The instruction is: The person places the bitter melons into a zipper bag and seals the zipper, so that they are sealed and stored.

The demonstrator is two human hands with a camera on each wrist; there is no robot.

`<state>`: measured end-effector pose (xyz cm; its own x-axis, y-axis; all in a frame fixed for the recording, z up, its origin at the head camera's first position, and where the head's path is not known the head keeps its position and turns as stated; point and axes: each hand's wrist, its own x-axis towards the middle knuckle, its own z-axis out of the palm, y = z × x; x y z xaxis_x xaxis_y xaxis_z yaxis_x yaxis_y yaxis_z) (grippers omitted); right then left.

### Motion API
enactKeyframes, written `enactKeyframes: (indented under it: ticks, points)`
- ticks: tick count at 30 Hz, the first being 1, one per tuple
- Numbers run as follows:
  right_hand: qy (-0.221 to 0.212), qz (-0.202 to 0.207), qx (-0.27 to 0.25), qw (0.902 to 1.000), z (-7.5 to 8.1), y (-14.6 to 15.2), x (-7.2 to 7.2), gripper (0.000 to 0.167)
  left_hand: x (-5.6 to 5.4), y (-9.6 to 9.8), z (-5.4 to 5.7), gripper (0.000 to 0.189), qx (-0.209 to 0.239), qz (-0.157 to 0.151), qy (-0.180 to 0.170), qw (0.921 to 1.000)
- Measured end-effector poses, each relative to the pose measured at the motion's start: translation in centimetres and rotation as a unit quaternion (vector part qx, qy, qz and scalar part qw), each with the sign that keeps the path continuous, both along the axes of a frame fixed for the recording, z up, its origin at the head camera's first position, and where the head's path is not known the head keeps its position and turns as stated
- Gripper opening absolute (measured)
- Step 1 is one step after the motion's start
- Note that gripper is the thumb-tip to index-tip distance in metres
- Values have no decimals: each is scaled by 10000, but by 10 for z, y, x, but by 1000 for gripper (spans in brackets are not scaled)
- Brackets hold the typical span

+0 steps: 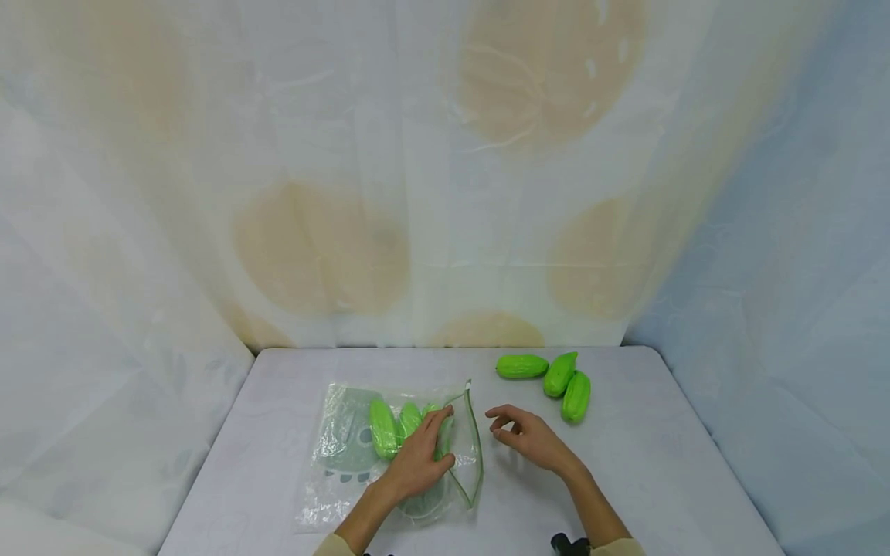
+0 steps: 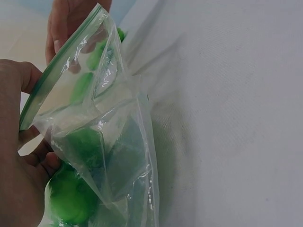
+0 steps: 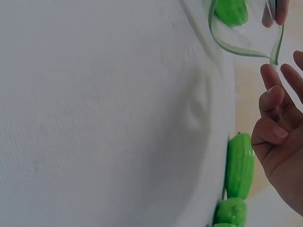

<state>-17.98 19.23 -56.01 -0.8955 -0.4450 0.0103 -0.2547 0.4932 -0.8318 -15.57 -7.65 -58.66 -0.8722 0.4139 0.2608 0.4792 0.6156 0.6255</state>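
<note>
A clear zip bag (image 1: pixel 341 463) with a green-edged mouth (image 1: pixel 481 463) lies on the table, its mouth gaping to the right. Inside it are several green, ridged, cucumber-like vegetables (image 1: pixel 383 428). My left hand (image 1: pixel 419 458) lies across the bag beside the mouth, fingers and thumb spread apart, touching the plastic by the green strip (image 2: pixel 61 54). Right of the mouth, my right hand (image 1: pixel 531 438) hovers with loosely bent fingers and nothing in them. Three more such vegetables (image 1: pixel 521 366) lie beyond it, at the table's back right. My left hand partly hides the bagged ones.
A white-covered table (image 1: pixel 660 479) bears everything. Patterned curtains (image 1: pixel 445 154) hang behind it and on both sides. A black object (image 1: pixel 570 545) shows by the right wrist at the bottom edge.
</note>
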Motion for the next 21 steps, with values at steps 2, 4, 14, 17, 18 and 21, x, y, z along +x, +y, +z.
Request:
enactKeyframes:
  ticks: [2,4,14,17,18,21]
  points:
    - [26,-60,4,10000,2,3,0,31,0,0,0,80,4,-3,22,10000]
    - [43,-130,-5,9999,4,5,0,31,0,0,0,80,1,-7,28,10000]
    - [174,-494,-156,9985,11,22,-5,30,0,0,0,81,-105,-27,28,9999]
    - [166,-627,-188,9977,14,26,-7,30,-1,0,1,81,-87,-38,19,10000]
    - [180,-684,-175,9973,16,27,-8,30,-1,0,1,80,-81,-41,24,10000]
    - [229,-871,-140,9958,19,29,-9,29,-1,0,1,80,-75,-51,31,10000]
